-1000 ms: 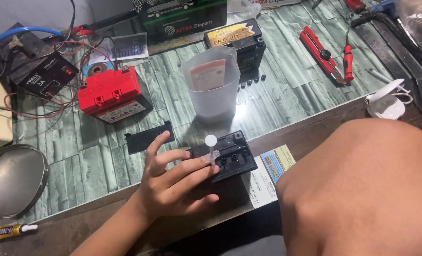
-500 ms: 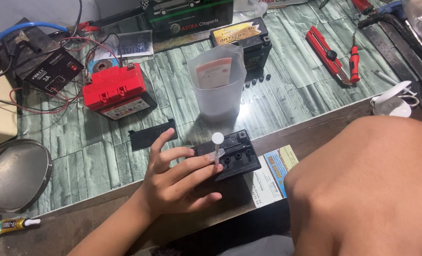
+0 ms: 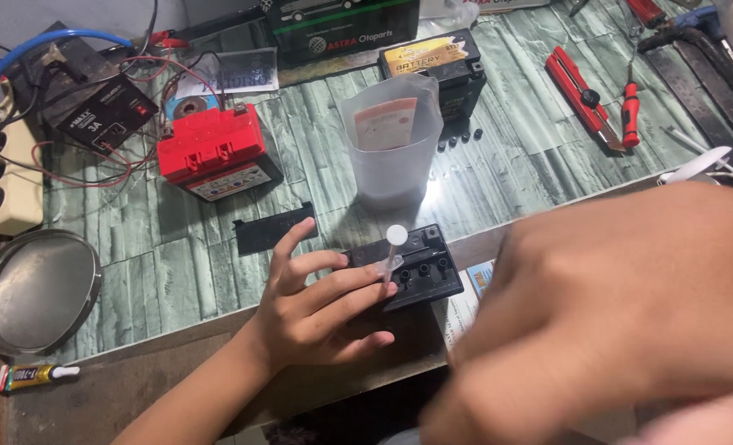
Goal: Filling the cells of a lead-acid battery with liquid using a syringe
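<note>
While left hand [image 3: 321, 309] steadies black battery [image 3: 407, 268], table edge [image 3: 177, 338] beneath

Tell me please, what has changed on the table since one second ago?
The right hand moved left, closer to the camera, blurred. The left hand still rests on the black battery, steadying the small white funnel. The plastic jug and red battery stayed put.

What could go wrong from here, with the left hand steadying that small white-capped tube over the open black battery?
1. The small white-capped tube is pinched only by the left hand fingertips; it could tip off the black battery.
2. The battery sits at the table edge; a nudge might push it off.
3. The right hand, blurred and close to the camera, blocks much of the view, so the battery's right side is hard to check.
</note>
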